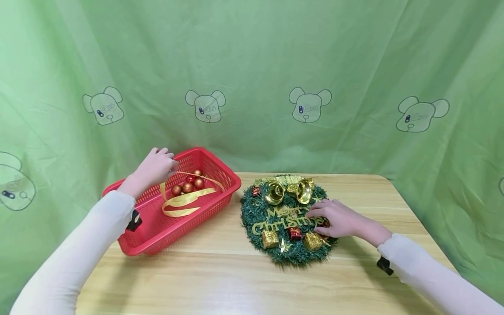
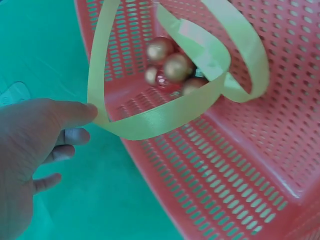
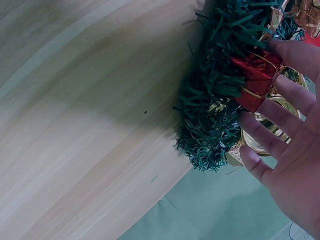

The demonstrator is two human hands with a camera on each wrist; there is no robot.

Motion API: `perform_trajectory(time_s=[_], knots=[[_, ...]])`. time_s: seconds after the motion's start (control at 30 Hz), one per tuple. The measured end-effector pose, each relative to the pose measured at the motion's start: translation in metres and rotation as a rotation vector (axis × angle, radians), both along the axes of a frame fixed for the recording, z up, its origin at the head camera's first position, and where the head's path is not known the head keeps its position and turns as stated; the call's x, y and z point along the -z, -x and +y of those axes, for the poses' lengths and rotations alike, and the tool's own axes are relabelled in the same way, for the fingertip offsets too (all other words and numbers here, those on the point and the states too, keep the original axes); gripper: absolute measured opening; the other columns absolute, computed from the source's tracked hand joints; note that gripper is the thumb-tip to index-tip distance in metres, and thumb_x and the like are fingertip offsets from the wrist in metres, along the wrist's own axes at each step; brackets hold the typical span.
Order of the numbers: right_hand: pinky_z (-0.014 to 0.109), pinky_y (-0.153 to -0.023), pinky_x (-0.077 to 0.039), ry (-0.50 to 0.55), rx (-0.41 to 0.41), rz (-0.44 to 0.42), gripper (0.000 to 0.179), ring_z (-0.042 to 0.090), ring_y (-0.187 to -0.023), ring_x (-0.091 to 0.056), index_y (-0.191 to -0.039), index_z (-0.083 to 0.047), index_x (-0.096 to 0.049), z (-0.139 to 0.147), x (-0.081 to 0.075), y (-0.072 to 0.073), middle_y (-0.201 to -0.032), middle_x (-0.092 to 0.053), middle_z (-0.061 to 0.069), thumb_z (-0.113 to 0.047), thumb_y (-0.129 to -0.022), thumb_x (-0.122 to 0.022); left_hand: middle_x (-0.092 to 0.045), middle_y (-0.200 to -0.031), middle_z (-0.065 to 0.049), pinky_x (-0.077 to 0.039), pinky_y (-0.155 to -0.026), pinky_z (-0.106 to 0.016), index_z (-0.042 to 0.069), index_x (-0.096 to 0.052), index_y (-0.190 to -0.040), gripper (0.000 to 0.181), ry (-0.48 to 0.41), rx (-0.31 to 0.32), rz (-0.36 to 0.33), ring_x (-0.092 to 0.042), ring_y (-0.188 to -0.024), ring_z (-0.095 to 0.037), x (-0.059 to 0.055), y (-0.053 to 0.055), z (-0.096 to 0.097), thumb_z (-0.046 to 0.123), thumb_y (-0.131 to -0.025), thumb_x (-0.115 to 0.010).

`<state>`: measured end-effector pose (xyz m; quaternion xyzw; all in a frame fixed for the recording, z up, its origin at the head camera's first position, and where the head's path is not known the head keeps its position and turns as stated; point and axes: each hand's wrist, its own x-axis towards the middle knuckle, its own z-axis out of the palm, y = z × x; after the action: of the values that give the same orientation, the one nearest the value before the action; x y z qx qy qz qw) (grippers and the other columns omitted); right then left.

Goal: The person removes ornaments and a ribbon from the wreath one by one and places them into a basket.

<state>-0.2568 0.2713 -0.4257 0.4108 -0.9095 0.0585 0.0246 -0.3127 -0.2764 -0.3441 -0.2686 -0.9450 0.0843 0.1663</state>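
Observation:
My left hand (image 1: 158,166) is above the far left side of the red plastic basket (image 1: 232,186), pinching a yellow ribbon (image 2: 160,120) between thumb and finger. The ribbon loops down into the basket, beside several shiny copper and red ball ornaments (image 2: 175,67). To the right lies a round green tinsel wreath (image 1: 252,218) bearing gold bells (image 1: 275,192), small wrapped gift boxes (image 1: 295,233) and gold "Merry Christmas" lettering (image 1: 271,226). Over the wreath's right side rests my right hand (image 1: 338,218). In the right wrist view its fingers are spread next to a red gift box (image 3: 256,80).
A light wooden table (image 1: 189,280) carries the basket and the wreath. Behind and beside it hangs a green curtain (image 1: 252,52) printed with mouse-head outlines. The basket stands at the table's left, a short gap away from the wreath.

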Motion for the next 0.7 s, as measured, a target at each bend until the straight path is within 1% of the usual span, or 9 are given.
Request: perform_trajectory(time_s=[0.1, 0.27, 0.4, 0.5, 0.6, 0.7], knots=[[0.061, -0.093, -0.049, -0.001, -0.002, 0.003, 0.041, 0.033, -0.113, -0.063, -0.122, -0.013, -0.073, 0.000, 0.001, 0.000, -0.125, -0.069, 0.011, -0.026, -0.084, -0.079, -0.066, -0.080, -0.007, -0.044, -0.084, -0.051, 0.011, -0.068, -0.071, 0.015, 0.001, 0.002, 0.005, -0.055, -0.084, -0.030, 0.009, 0.001, -0.006, 0.009, -0.085, -0.074], [0.061, -0.093, -0.049, -0.003, -0.002, 0.004, 0.041, 0.033, -0.113, -0.063, -0.123, -0.014, -0.073, 0.001, 0.003, 0.001, -0.125, -0.069, 0.011, -0.026, -0.084, -0.079, -0.065, -0.078, -0.008, -0.044, -0.083, -0.052, 0.010, -0.066, -0.070, 0.016, -0.007, -0.008, 0.017, -0.054, -0.083, -0.030, 0.021, 0.002, -0.016, 0.007, -0.085, -0.071], [0.061, -0.093, -0.049, -0.002, -0.005, 0.008, 0.041, 0.033, -0.113, -0.063, -0.123, -0.013, -0.073, 0.002, 0.004, 0.001, -0.125, -0.069, 0.011, -0.026, -0.084, -0.079, -0.065, -0.081, -0.011, -0.046, -0.083, -0.053, 0.007, -0.068, -0.075, 0.010, -0.008, -0.012, 0.050, -0.055, -0.083, -0.032, 0.030, 0.001, -0.023, 0.007, -0.086, -0.070], [0.061, -0.092, -0.049, 0.000, -0.009, 0.012, 0.041, 0.033, -0.113, -0.063, -0.122, -0.013, -0.073, 0.001, 0.004, 0.001, -0.125, -0.069, 0.012, -0.026, -0.084, -0.079, -0.067, -0.084, -0.014, -0.048, -0.083, -0.055, 0.004, -0.071, -0.083, 0.005, 0.002, -0.018, 0.069, -0.057, -0.086, -0.034, 0.035, -0.001, -0.027, 0.008, -0.085, -0.070], [0.061, -0.092, -0.049, 0.002, -0.010, 0.014, 0.041, 0.033, -0.113, -0.063, -0.122, -0.012, -0.073, 0.001, 0.004, 0.001, -0.124, -0.069, 0.012, -0.025, -0.084, -0.079, -0.069, -0.089, -0.016, -0.048, -0.085, -0.056, 0.003, -0.072, -0.090, 0.009, 0.009, -0.032, 0.068, -0.059, -0.089, -0.036, 0.039, -0.002, -0.029, 0.010, -0.085, -0.071], [0.061, -0.092, -0.049, 0.000, -0.008, 0.012, 0.041, 0.033, -0.113, -0.063, -0.122, -0.012, -0.073, 0.001, 0.004, 0.001, -0.125, -0.069, 0.012, -0.025, -0.084, -0.079, -0.070, -0.091, -0.017, -0.048, -0.087, -0.057, 0.002, -0.071, -0.094, 0.013, 0.009, -0.050, 0.057, -0.060, -0.091, -0.037, 0.041, -0.001, -0.030, 0.010, -0.084, -0.072]])
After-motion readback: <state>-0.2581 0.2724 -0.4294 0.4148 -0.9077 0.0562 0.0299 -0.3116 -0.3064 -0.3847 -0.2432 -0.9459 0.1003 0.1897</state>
